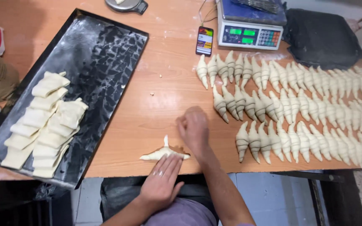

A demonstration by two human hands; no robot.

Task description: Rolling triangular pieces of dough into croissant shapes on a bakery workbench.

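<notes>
The left hand (pixel 161 181) lies flat, fingers together, its tips pressing the near edge of a dough piece (pixel 164 152); the right hand (pixel 194 129) is loosely curled at the piece's right end, whether it pinches the dough I cannot tell; the piece lies near the front edge of the wooden table (pixel 147 113); rolled crescents (pixel 290 104) sit in three rows to the right; a black tray (pixel 101 54) with cut dough sheets (pixel 42 121) lies left; a scale (pixel 250 29) and phone (pixel 204 40) stand beyond.
</notes>
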